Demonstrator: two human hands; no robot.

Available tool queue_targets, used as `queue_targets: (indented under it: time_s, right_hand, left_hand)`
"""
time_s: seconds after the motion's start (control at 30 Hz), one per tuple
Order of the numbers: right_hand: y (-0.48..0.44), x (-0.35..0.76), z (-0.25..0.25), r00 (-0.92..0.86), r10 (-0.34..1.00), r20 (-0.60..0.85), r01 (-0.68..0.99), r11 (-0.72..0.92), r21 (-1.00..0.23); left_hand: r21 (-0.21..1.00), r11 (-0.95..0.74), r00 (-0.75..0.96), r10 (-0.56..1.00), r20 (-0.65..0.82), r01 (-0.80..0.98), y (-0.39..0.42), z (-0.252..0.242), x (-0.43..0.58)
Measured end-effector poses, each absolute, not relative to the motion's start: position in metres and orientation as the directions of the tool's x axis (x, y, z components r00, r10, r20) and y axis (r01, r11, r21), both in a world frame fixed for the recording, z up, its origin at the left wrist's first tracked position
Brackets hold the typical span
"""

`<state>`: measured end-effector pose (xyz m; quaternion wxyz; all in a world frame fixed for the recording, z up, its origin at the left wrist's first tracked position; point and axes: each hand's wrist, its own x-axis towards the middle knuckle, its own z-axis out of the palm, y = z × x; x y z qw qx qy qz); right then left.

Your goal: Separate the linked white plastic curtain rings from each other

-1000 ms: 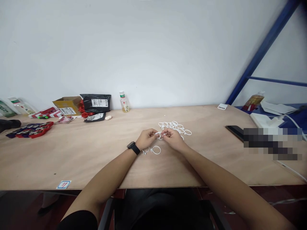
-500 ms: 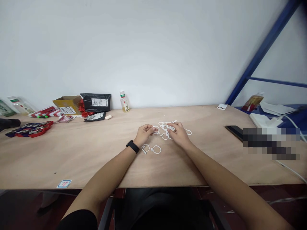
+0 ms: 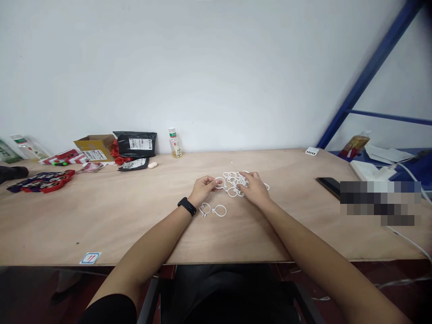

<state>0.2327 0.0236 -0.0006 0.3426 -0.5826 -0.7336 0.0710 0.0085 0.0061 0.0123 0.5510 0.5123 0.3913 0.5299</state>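
Note:
My left hand (image 3: 202, 189) pinches a white curtain ring (image 3: 220, 177) between thumb and fingers, holding it at the left side of a loose pile. Over the right part of that pile of white curtain rings (image 3: 232, 192) is my right hand (image 3: 255, 189), its thumb and fingers apart and touching the rings. Part of the pile is hidden beneath it. Nearer to me, two separate curtain rings lie flat: one ring (image 3: 204, 203) below my left wrist and another ring (image 3: 226, 210) just right of it.
Along the wall stand a bottle (image 3: 175, 146), a black parcel (image 3: 123, 146) and an open cardboard box (image 3: 97, 155). Red and blue packaged items (image 3: 43, 182) lie at the left. A phone (image 3: 327, 185) and a white cable (image 3: 410, 240) are at the right.
My right hand has shifted slightly to the right and its fingers have drawn back over the pile, showing more rings. My left hand stays in place with its ring turned a little.

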Motion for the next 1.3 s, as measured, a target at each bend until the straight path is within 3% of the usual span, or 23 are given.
queue_targets:
  time_s: [0.17, 0.4, 0.53, 0.67, 0.8, 1.13, 1.3]
  right_hand:
    - [0.007, 0.209, 0.002, -0.267, 0.843, 0.466, 0.525, 0.533, -0.663]
    - [0.001, 0.201, 0.000, -0.172, 0.869, 0.463, 0.383, 0.492, -0.782]
    - [0.006, 0.201, -0.003, -0.159, 0.919, 0.360, 0.239, 0.389, -0.890]
    - [0.005, 0.196, -0.003, -0.208, 0.930, 0.304, 0.102, 0.329, -0.939]
    - [0.001, 0.193, 0.001, -0.212, 0.935, 0.285, 0.078, 0.307, -0.949]
    - [0.000, 0.195, -0.001, -0.247, 0.921, 0.303, 0.149, 0.345, -0.927]
    - [0.000, 0.192, 0.000, -0.268, 0.934, 0.236, 0.070, 0.264, -0.962]
  left_hand:
    - [0.965, -0.017, 0.152, 0.987, 0.059, -0.263, 0.006, 0.010, 0.009]
    - [0.992, 0.000, 0.237, 0.971, 0.030, -0.126, 0.008, 0.001, 0.011]
    - [0.945, -0.319, 0.202, 0.932, 0.300, 0.069, 0.003, -0.001, 0.012]
    - [0.687, -0.638, 0.275, 0.770, 0.576, 0.348, -0.003, 0.003, 0.012]
    - [0.613, -0.663, 0.297, 0.745, 0.598, 0.430, -0.004, 0.006, 0.010]
    - [0.729, -0.530, 0.134, 0.838, 0.530, 0.433, -0.012, 0.010, 0.014]
    - [0.676, -0.551, 0.156, 0.818, 0.554, 0.490, -0.011, 0.010, 0.013]
